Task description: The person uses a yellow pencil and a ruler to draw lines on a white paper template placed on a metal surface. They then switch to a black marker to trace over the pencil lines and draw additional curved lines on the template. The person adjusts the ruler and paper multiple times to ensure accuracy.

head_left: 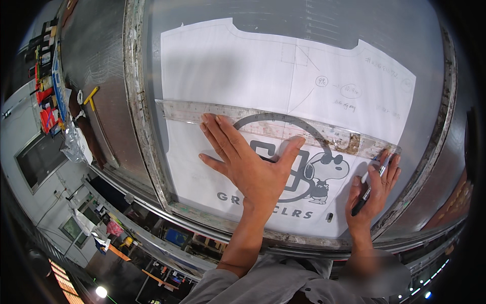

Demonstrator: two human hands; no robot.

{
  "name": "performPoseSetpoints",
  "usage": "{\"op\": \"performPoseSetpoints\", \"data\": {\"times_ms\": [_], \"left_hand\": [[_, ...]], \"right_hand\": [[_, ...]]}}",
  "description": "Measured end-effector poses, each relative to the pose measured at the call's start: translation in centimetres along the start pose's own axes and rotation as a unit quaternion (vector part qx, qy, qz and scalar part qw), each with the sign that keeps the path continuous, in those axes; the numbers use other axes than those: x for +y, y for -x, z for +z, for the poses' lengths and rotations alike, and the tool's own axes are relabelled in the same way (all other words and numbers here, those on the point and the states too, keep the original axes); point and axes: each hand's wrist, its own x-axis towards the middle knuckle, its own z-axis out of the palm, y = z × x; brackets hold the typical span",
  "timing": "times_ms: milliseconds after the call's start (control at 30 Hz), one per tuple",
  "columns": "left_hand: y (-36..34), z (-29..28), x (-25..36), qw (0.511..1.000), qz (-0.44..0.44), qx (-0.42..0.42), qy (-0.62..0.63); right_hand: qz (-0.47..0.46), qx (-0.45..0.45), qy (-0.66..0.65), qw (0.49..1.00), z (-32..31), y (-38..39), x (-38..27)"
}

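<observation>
My left hand (pixel 253 172) lies spread over a clear, stained plastic ruler (pixel 185 110), with fingertips on or beside it. The ruler crosses a white paper pattern (pixel 228 66) with pencilled lines and notes. Below it, the lower sheet (pixel 190 172) shows a dark circular graphic, a cartoon dog and lettering. My right hand (pixel 375 199) holds a pen (pixel 362 202) with a dark end, its fingertips at the ruler's right end. A small dark piece (pixel 329 217) sits near the lower edge, left of my right wrist.
A metal frame edge (pixel 132 76) runs down the left of the grey work surface (pixel 273 15). Beyond it lie a yellow-handled T-shaped tool (pixel 92 95) and a crumpled plastic bag (pixel 74 147). Red and black items (pixel 48 114) line the far left; shelves with tools show below.
</observation>
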Motion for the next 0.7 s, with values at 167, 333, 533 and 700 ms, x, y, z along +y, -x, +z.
{"op": "performPoseSetpoints", "data": {"times_ms": [167,333,533,700], "left_hand": [[0.01,0.03,-0.02,1.000,0.004,0.009,0.008],[0.05,-0.30,0.36,0.999,-0.002,0.028,0.021],[0.03,0.16,-0.03,1.000,0.006,0.017,0.004],[0.17,0.20,0.07,1.000,0.010,0.021,-0.003]], "right_hand": [[0.008,0.008,-0.005,1.000,0.18,0.23,0.13],[0.004,0.006,-0.002,1.000,0.16,0.08,0.14],[0.009,-0.005,0.001,1.000,-0.06,0.20,0.17],[0.021,0.007,-0.014,1.000,0.09,0.17,0.14]]}}
